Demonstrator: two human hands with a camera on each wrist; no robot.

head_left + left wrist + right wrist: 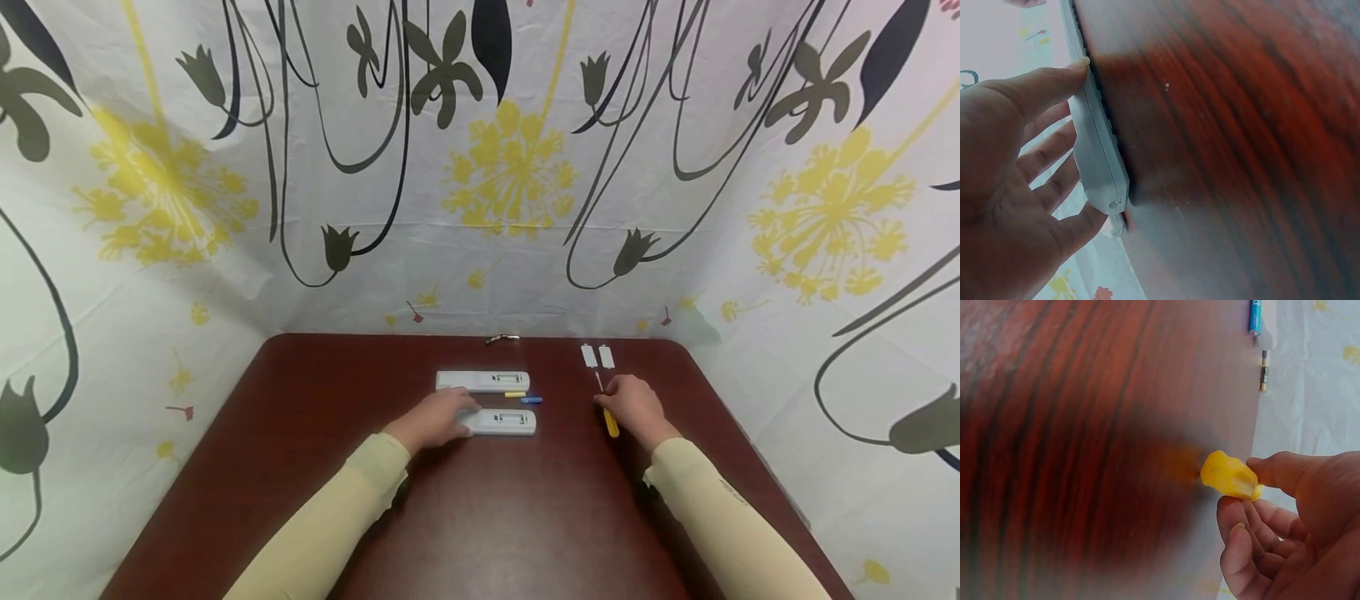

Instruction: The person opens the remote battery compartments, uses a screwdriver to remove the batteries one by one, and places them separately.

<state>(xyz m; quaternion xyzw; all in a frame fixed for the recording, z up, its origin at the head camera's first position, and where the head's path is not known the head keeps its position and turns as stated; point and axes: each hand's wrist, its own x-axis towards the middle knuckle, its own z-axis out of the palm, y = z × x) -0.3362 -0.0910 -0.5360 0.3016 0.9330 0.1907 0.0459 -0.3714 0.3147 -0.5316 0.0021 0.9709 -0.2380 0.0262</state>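
My left hand (438,417) grips the left end of the nearer white remote control (506,422), with the thumb on its near long edge and the fingers along the far side. In the left wrist view this remote (1099,144) is seen edge-on, low against the table. At the right, my right hand (633,407) pinches a screwdriver by its yellow handle (611,423); its thin shaft (598,382) points away from me. The right wrist view shows the handle's yellow butt (1229,475) between thumb and fingers. Two small white covers (597,357) lie beyond the screwdriver's tip.
A second white remote control (480,381) lies behind the held one. Between them are a yellow battery (515,394) and a blue battery (532,400). Small dark-and-metallic pieces (502,338) lie at the back edge of the brown table (465,517). A patterned curtain (517,283) hangs around it.
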